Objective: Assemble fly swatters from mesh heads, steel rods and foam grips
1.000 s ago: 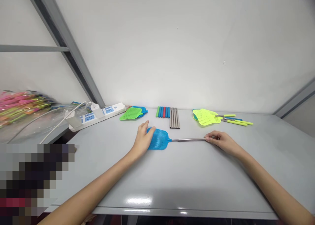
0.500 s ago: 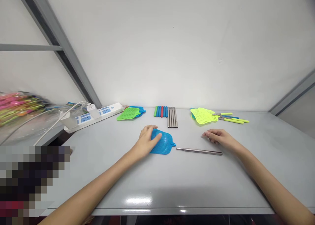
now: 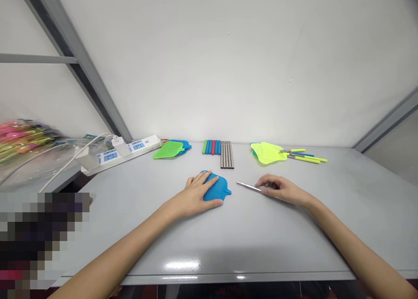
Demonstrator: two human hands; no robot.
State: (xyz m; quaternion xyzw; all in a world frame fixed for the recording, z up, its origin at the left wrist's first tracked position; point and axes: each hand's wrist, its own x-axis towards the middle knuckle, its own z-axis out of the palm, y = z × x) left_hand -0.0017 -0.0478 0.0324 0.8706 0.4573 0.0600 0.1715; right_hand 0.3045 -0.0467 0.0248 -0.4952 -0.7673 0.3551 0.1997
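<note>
My left hand (image 3: 197, 194) lies with fingers spread over a blue mesh fly swatter head (image 3: 214, 189), pressing on its left part. The head's short neck points right. My right hand (image 3: 279, 189) is closed, thumb and fingers pinching a telescopic metal rod (image 3: 245, 185). The rod's thin left end is angled toward the far side and sits apart from the swatter neck. Part of the rod is hidden behind the thumb.
Along the wall are green (image 3: 168, 150) and blue swatter heads, several coloured handle grips (image 3: 211, 147), several metal rods (image 3: 227, 155) and yellow fly swatters (image 3: 269, 153). A power strip (image 3: 130, 153) with white cables and bagged colourful items (image 3: 24, 140) are at the left.
My right hand has moved left and taken hold of the metal rod, whose left end has swung away from me. My left hand's fingers have spread wider on the swatter head.
</note>
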